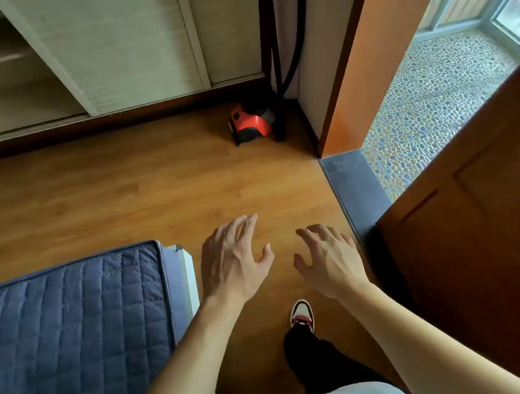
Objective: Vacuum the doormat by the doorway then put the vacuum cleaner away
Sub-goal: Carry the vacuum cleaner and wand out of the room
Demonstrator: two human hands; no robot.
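Vacuum cleaner partly behind post

Left hand, right hand outstretched (fingers spread).

A home bedroom: quilted blue mattress, pale built-in wardrobe, wood floor, open wooden door.

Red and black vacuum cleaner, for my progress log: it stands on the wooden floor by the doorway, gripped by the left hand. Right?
No. The head view shows the left hand open, gripping nothing, apart from the red and black vacuum cleaner, which does stand on the wooden floor by the doorway.
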